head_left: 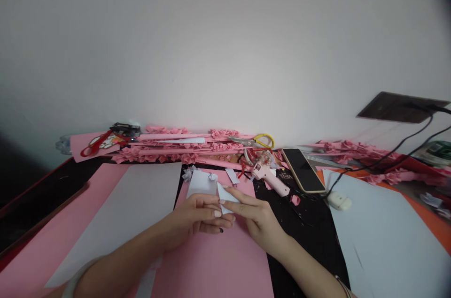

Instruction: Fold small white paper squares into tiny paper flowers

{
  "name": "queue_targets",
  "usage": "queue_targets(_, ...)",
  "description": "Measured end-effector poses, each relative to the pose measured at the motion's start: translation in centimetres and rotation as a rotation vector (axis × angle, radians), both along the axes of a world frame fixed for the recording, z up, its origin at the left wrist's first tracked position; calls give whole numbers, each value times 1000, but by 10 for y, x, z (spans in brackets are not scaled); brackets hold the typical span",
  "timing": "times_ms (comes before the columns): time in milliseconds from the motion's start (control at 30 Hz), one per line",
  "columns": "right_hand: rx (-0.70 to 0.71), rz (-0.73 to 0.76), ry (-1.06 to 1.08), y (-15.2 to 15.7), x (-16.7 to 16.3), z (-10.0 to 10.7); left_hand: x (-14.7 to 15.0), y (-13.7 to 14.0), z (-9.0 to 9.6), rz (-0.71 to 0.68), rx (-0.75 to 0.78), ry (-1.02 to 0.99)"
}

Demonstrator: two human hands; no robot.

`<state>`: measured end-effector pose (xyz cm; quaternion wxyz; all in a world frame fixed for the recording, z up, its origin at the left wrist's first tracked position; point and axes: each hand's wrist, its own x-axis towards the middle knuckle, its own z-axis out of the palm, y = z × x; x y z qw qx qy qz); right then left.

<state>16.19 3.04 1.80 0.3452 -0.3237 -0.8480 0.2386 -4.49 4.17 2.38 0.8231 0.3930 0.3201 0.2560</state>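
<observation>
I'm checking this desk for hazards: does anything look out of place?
Slightly: the pink glue gun lies down amid paper scraps, beside the phone, an awkward spot if it's hot. No spill is apparent.

The folded piece (227, 196) I hold looks like smooth, matt paper, and the pink sheet (214, 265) near me is matt too. Farther right, the glue gun (272, 179) looks smooth plastic, the phone screen (303, 171) glossy.
</observation>
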Motion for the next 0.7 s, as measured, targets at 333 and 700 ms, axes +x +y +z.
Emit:
queue_targets(333, -2, 20, 8, 0, 0, 0, 2, -1, -3, 8, 35, 40)
queue_targets(700, -41, 61, -9, -4, 3, 6, 2, 1, -5, 24, 125, 119)
